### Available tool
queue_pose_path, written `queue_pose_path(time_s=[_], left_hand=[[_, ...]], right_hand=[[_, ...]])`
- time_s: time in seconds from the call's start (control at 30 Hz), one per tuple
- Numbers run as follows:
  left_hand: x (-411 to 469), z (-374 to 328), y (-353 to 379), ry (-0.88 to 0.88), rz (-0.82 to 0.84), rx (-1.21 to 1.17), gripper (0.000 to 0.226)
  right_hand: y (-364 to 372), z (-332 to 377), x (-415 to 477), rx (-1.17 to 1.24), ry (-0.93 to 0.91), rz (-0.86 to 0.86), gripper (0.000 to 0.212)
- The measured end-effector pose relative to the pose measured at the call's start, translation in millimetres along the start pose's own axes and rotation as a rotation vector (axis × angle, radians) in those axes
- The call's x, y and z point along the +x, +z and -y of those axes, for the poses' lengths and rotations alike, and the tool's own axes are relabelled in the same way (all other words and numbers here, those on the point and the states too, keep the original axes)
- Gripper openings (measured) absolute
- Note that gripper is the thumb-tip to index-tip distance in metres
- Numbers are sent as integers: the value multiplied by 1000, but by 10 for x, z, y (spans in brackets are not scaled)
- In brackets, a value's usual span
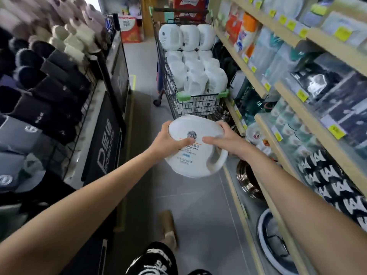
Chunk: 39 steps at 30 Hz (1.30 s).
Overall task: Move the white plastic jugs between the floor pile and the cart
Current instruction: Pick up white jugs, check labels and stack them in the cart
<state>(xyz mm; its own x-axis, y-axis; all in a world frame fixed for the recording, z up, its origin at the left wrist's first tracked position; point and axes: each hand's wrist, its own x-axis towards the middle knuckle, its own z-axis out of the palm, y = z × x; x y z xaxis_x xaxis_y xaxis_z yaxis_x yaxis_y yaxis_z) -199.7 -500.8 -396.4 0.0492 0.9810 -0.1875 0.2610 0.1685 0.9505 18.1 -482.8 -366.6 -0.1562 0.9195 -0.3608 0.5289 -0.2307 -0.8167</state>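
I hold one white plastic jug (195, 153) out in front of me above the aisle floor, label side up and its handle toward the lower right. My left hand (168, 138) grips its left edge with the thumb across the label. My right hand (223, 138) grips the right edge, thumb also on the label. Just beyond the jug stands a wire shopping cart (196, 107) piled with several white jugs (195, 62), some stacked upright at its far end. No floor pile is in view.
The narrow aisle has wooden shelves (282, 108) of packaged goods on the right and a rack of slippers and socks (49, 62) on the left. Metal bowls (248, 179) sit on the lowest right shelf. My slippered foot (168, 228) stands on the grey tile floor.
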Motion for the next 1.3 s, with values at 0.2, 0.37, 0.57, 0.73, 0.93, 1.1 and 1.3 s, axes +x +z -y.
queue_pose_path(time_s=[0.2,0.37,0.57,0.73,0.93,1.1,1.3], left_hand=[[1213,-227,-403,-34,16,9,108],[2052,-348,-646,-38,34,37,108],[2939,-402,-829,-76,23,28,113],[3803,-461,-1032,-92,49,35,113],[5071,-541,-1390,-102,30,24,101],[6000,-691,-1706,-119,35,33,109],[6850,-761,-1910,-77,73,16,87]], right_hand=[[-231,539,1136,21,34,11,85],[-393,819,1872,58,57,29,79],[-573,1073,2729,77,86,46,82],[-719,1292,3598,-27,104,80,119],[-865,1636,4965,-57,64,86,96],[-959,1957,5874,-57,93,58,82],[-1065,2170,6617,0,63,-9,80]])
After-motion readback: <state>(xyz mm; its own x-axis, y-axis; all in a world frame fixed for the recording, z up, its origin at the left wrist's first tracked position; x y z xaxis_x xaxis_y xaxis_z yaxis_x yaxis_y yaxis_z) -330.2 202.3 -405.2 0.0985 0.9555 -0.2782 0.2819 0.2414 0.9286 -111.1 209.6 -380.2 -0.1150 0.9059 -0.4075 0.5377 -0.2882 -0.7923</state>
